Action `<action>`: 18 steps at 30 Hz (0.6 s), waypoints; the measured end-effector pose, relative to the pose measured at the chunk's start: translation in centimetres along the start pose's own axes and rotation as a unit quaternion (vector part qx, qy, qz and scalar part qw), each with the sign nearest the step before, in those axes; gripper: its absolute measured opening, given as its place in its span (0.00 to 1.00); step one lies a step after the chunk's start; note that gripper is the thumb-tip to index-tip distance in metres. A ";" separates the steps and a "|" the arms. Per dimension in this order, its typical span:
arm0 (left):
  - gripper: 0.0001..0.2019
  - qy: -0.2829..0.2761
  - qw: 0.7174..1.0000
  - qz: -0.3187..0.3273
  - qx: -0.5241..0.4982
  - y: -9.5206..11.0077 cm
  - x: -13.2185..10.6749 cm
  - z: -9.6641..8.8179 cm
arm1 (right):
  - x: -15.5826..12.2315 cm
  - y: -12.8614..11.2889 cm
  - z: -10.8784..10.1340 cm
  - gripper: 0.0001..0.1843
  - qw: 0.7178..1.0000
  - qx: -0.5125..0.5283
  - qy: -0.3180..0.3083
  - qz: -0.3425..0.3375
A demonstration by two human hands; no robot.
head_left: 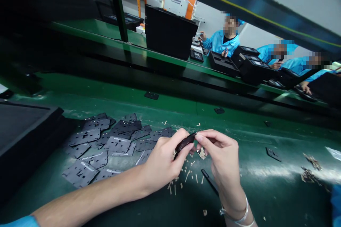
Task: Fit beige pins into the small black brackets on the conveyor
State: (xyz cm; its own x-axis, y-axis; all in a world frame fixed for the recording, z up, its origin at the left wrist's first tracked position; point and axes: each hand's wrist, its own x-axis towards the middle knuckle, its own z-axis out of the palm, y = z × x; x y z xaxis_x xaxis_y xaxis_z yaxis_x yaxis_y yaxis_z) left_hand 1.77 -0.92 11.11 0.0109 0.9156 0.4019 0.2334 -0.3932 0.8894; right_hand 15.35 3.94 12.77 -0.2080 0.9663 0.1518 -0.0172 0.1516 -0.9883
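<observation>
Head view: black die-cut piece [185, 142], above green bench [266, 184], pinched endwise between fingertips of left hand [160, 163] and right hand [225, 159]; light edge grip advisable. Grey die-cut sheets [106, 145] piled left.

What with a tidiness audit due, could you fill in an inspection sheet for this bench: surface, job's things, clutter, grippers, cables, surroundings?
Surface: green bench top, glossy, littered in places.
Job's things: small dark part pinched between left hand and right hand; grey punched plates heaped loosely to their left.
Clutter: pale slivers scattered under the hands; a dark strip beside the right wrist; a lone plate and debris further right.
Grippers: both hands shut on the part; bangle on the right wrist.
Cables: nothing seen.
Surroundings: black tray at left; people in blue coats across the line, black trays before them.
</observation>
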 end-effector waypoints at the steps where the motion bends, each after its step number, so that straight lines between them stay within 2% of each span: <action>1: 0.03 -0.008 1.000 -0.012 -0.028 0.1 0.1 -0.1 | 0.2 0.0 -0.1 0.04 0.999 0.020 -0.013 0.021; 4: 0.03 -0.040 0.985 -0.085 -0.148 0.3 0.6 -0.4 | 0.6 0.1 -0.3 0.05 0.993 0.082 -0.049 0.065; 6: 0.06 -0.061 0.960 -0.137 -0.236 0.3 0.9 -0.6 | 0.7 0.0 -0.4 0.01 0.987 0.116 -0.081 0.075; 7: 0.07 -0.069 0.948 -0.152 -0.272 0.3 1.0 -0.7 | 0.6 -0.1 -0.4 0.04 0.984 0.128 -0.096 0.077; 10: 0.10 -0.089 0.922 -0.159 -0.341 0.2 1.2 -0.7 | 0.5 -0.3 -0.5 0.08 0.979 0.140 -0.123 0.078; 18: 0.10 -0.118 0.900 -0.169 -0.383 0.1 1.2 -0.6 | 0.5 -0.1 -0.5 0.06 0.982 0.134 -0.108 0.082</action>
State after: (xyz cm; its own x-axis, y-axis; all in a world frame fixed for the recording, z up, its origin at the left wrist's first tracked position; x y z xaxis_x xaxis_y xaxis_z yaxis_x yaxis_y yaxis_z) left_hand 1.18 0.07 11.79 0.2919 0.9510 0.1021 -0.4762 0.0520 0.8778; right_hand 15.71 4.54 12.98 -0.4323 0.9016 0.0126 -0.2175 -0.0908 -0.9718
